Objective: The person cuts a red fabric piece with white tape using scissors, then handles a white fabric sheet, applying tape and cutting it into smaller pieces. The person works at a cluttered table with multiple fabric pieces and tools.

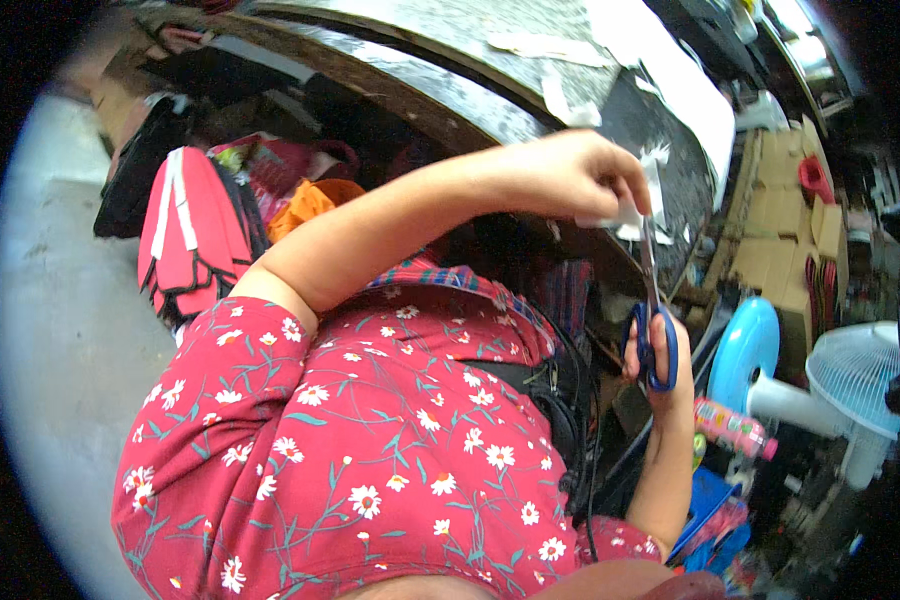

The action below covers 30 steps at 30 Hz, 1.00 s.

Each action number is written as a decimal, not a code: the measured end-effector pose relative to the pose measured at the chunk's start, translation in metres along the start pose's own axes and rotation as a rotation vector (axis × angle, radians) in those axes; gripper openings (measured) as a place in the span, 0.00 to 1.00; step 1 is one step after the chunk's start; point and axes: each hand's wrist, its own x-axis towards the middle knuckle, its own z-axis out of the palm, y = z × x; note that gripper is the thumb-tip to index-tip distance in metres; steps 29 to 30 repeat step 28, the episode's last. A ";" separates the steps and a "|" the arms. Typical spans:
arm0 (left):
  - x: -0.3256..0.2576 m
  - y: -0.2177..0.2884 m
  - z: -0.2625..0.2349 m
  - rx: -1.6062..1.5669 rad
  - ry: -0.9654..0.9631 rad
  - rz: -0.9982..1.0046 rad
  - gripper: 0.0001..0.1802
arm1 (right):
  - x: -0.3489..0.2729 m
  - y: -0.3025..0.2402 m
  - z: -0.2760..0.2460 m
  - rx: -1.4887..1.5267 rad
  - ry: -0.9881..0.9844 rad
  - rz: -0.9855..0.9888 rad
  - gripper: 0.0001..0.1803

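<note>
My left hand point(570, 170) reaches across from the left and pinches a small white scrap point(625, 215) at the edge of a dark worktable point(450, 110). My right hand point(660, 350) grips blue-handled scissors point(655, 340) just below it. The thin blades point(649, 265) point up and meet the white scrap under my left fingers. I cannot tell whether the blades are apart. My red flowered sleeve and shirt point(370, 440) fill the lower middle of the view.
White scraps point(560, 95) lie on the worktable. Red and white bags point(190, 230) and an orange cloth point(310, 200) sit at the left by a grey floor point(60, 330). At the right are a white fan point(855, 375), a blue disc point(745, 345), a pink bottle point(735, 428) and cardboard boxes point(780, 250).
</note>
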 end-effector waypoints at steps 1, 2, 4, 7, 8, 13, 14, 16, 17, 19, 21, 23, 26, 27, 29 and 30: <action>-0.002 0.001 -0.002 0.067 -0.009 0.051 0.21 | 0.000 0.000 0.000 0.006 -0.008 -0.017 0.30; -0.004 0.002 -0.006 0.148 0.075 0.144 0.20 | -0.001 0.000 -0.001 -0.006 -0.012 -0.023 0.31; -0.006 0.003 -0.023 0.357 0.213 0.216 0.19 | -0.003 -0.001 -0.003 -0.016 -0.023 -0.035 0.31; 0.009 0.006 -0.082 0.668 0.410 0.266 0.20 | -0.005 -0.002 -0.004 0.067 0.047 -0.068 0.29; 0.018 0.006 -0.102 0.761 0.453 0.258 0.21 | -0.005 -0.002 -0.005 0.067 0.050 -0.080 0.30; 0.063 -0.013 -0.161 0.903 0.292 0.157 0.14 | -0.006 -0.005 -0.005 0.079 0.051 -0.097 0.31; 0.069 -0.017 -0.164 0.889 0.242 0.135 0.13 | -0.006 -0.005 -0.005 0.072 0.054 -0.093 0.31; 0.078 -0.026 -0.161 1.025 0.219 0.129 0.12 | -0.006 -0.005 -0.004 0.064 0.055 -0.091 0.31; 0.079 -0.028 -0.160 1.095 0.209 0.128 0.11 | -0.006 -0.005 -0.003 0.057 0.056 -0.093 0.31; 0.074 -0.033 -0.153 1.234 0.299 0.085 0.07 | -0.006 -0.005 -0.003 0.046 0.057 -0.097 0.31; 0.069 -0.028 -0.149 1.303 0.389 0.078 0.07 | -0.006 -0.005 -0.004 0.041 0.059 -0.103 0.31; 0.065 -0.011 -0.150 1.387 0.436 0.144 0.11 | -0.007 -0.006 -0.005 0.036 0.062 -0.106 0.31; 0.038 -0.009 -0.112 1.451 0.681 0.322 0.22 | -0.007 -0.006 -0.004 0.031 0.065 -0.100 0.31; 0.031 -0.007 -0.099 1.465 0.560 0.327 0.25 | -0.007 -0.006 -0.004 0.029 0.068 -0.098 0.31; 0.031 -0.001 -0.095 1.461 0.555 0.333 0.25 | -0.007 -0.007 -0.003 0.027 0.073 -0.097 0.31; 0.031 -0.001 -0.095 1.461 0.555 0.333 0.25 | -0.007 -0.007 -0.003 0.027 0.073 -0.097 0.31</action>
